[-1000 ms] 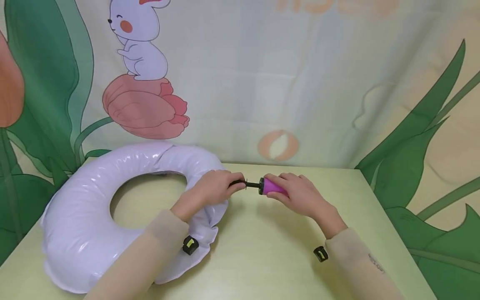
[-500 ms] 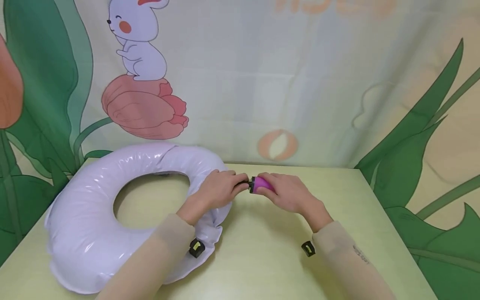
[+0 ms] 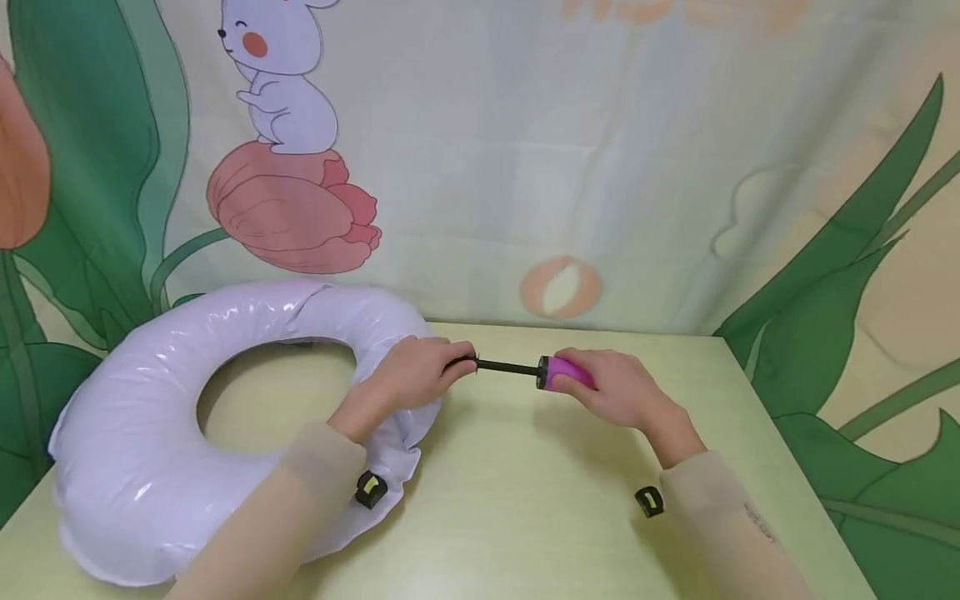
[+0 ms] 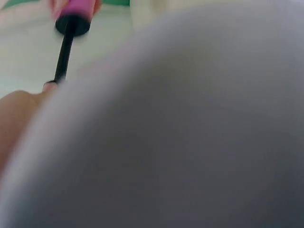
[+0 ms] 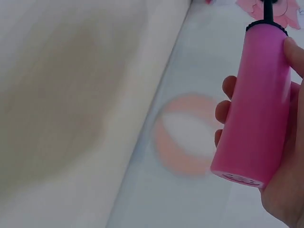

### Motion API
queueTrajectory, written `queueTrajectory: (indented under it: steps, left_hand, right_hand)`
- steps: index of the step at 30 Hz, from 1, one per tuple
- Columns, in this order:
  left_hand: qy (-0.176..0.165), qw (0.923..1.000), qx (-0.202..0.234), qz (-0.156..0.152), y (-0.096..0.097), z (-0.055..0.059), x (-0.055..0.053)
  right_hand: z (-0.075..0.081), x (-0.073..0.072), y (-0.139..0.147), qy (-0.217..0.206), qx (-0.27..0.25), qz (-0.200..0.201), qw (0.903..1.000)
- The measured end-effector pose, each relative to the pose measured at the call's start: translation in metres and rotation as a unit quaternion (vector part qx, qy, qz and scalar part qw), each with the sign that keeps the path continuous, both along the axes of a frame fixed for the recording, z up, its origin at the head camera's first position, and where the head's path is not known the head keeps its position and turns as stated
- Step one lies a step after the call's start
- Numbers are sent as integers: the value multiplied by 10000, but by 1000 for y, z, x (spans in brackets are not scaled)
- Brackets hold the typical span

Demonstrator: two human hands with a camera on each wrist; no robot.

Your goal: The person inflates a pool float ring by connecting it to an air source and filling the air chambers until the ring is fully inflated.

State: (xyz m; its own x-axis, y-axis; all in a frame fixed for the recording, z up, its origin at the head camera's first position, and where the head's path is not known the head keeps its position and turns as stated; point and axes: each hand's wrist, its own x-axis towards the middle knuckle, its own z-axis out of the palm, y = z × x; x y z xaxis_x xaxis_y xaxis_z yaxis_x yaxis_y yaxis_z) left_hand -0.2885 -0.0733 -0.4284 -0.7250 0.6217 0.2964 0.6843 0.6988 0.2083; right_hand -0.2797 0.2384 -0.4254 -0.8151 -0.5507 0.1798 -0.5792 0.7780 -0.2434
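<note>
A pink hand pump (image 5: pixel 254 104) spans the space between both hands, its black rod (image 3: pixel 508 367) drawn well out of the body. My right hand (image 3: pixel 621 387) grips the pink body, with the fingers wrapped round it in the right wrist view. The pump's black end is pinched in my left hand (image 3: pixel 416 372), which mostly covers it. Under and beside the left forearm lies a white, puffed-up swim ring (image 3: pixel 127 417); it fills most of the left wrist view as a blurred pale surface (image 4: pixel 190 118). Whether the pump joins the ring is hidden.
Both hands are above a pale yellow table (image 3: pixel 510 508). A printed curtain (image 3: pixel 480 167) with a rabbit and tulips hangs behind its back edge. Small black wrist cameras (image 3: pixel 371 489) sit by the sleeves.
Half a second ago the hands came together and the rod slid into the pink body. Now the hands are farther apart, with more rod showing. The swim ring has shifted slightly left.
</note>
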Motion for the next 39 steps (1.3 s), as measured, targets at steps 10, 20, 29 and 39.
queueTrajectory:
  steps: [10, 20, 29, 39]
  left_hand:
    - [-137, 9998, 127, -32, 3, 6, 1]
    - [289, 9995, 72, -36, 14, -1, -3]
    - [115, 9993, -12, 351, 16, 1, 2]
    - [-846, 9918, 756, 589, -33, 40, 18]
  right_hand:
    - [12, 0, -21, 384, 221, 184, 9988]
    - [0, -3, -32, 1329, 720, 193, 9883]
    - [0, 5, -26, 986, 473, -135, 9939]
    - [-11, 10, -7, 717, 103, -33, 9974]
